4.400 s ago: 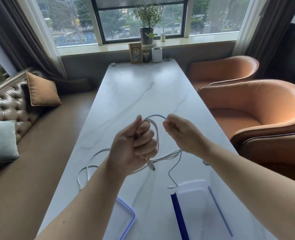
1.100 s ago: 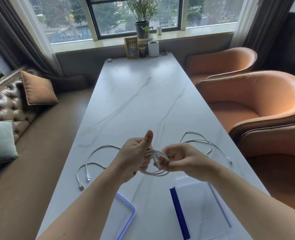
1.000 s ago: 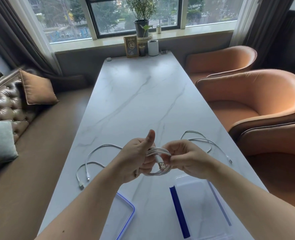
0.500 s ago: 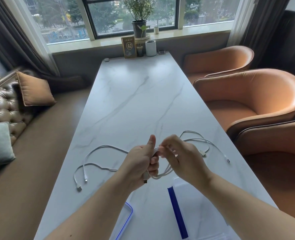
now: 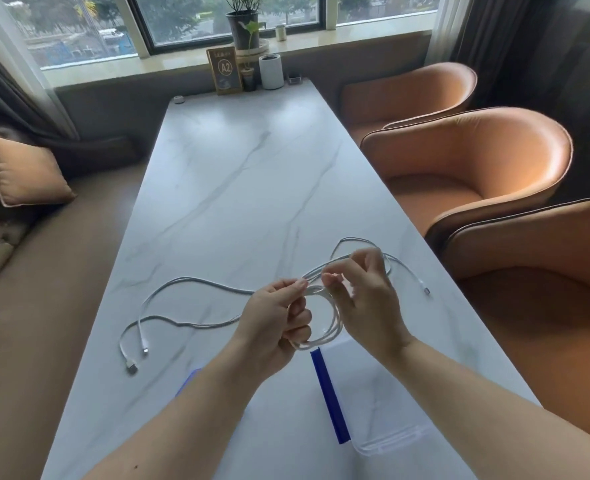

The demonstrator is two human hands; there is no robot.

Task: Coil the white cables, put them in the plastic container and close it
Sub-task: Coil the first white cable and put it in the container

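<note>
Coils of one white cable [image 5: 324, 327] hang in a small ring between the two hands, above the near part of the table [image 5: 252, 174]. The left hand [image 5: 272, 323] is closed around the ring's left side, thumb and forefinger pinching the top of the loops. The right hand [image 5: 366, 306] is half open just beside it, thumb and forefinger meeting lightly at the ring's top while the other fingers are spread; whether it actually grips a strand there I cannot tell. What the next move turns on is where the plastic container [image 5: 383, 403] lies: directly below and slightly toward the person from the ring, nearer the table's right edge, its long axis running away from the person, a blue strip [image 5: 328, 393] along its left side. The right hand is the nearer of the two, so lowering the coil there looks like a short drop rather than a reach. A blue-rimmed lid [image 5: 189, 377] seems to lie near the front edge, mostly hidden under the left forearm. Two loose cables are still uncoiled: one [image 5: 182, 299] sprawls toward the left edge, plugs near the front-left; another [image 5: 404, 268] loops behind the right hand toward the right edge. By my judgement, the task is early.
</note>
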